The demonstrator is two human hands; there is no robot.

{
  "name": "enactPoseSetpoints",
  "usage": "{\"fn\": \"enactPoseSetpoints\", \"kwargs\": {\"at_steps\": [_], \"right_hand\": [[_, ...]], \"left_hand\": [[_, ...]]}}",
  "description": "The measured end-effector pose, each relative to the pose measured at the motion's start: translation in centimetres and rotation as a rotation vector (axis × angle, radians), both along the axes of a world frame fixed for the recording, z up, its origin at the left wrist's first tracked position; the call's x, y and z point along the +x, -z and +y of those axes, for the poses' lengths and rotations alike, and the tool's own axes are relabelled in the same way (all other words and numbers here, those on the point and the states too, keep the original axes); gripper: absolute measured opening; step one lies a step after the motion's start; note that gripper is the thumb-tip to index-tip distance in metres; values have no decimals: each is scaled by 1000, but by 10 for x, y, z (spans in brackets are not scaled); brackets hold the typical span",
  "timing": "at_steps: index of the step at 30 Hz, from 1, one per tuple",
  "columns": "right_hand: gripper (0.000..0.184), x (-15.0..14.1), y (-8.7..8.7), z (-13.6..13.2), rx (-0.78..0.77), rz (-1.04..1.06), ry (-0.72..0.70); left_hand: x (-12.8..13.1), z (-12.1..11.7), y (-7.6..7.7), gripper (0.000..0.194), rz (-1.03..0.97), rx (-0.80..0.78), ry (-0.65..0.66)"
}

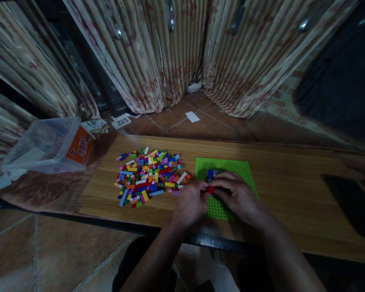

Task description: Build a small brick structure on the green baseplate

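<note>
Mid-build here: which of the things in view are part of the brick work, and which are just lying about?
In use:
left hand and right hand, pinching a red brick
green baseplate
blue bricks on it
loose brick pile

Lying about:
clear plastic tub
dark flat object, right
papers on floor

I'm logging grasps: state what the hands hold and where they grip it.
A small red brick is pinched between the fingertips of the left hand and right hand, over the green baseplate. Exact grip points are hidden.

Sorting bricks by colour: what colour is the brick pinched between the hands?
Red brick, over the green baseplate; head view.
</note>
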State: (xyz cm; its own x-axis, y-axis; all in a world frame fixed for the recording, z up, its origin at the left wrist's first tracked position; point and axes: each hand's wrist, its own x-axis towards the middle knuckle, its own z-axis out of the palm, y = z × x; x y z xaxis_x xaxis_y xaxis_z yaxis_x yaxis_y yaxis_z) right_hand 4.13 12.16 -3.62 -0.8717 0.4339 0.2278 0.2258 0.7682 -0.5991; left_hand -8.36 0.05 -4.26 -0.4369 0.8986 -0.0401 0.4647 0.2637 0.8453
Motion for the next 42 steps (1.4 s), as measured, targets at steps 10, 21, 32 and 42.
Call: {"fn": "enactPoseSetpoints", "kwargs": {"at_steps": [10, 21, 32, 42], "right_hand": [[15, 0, 2, 2, -32, 16, 31], [15, 1, 2, 2, -20, -5, 20], [14, -4, 6, -1, -4, 99, 99], [15, -45, 11, -46, 109, 42, 5]], "left_hand": [[-1, -2, -5, 14, 144, -102, 9], [1, -2, -7, 15, 186, -107, 24], [-14, -4, -13, 11, -38, 22, -204], [-83, -33, -28, 18, -210, 249, -655]]}}
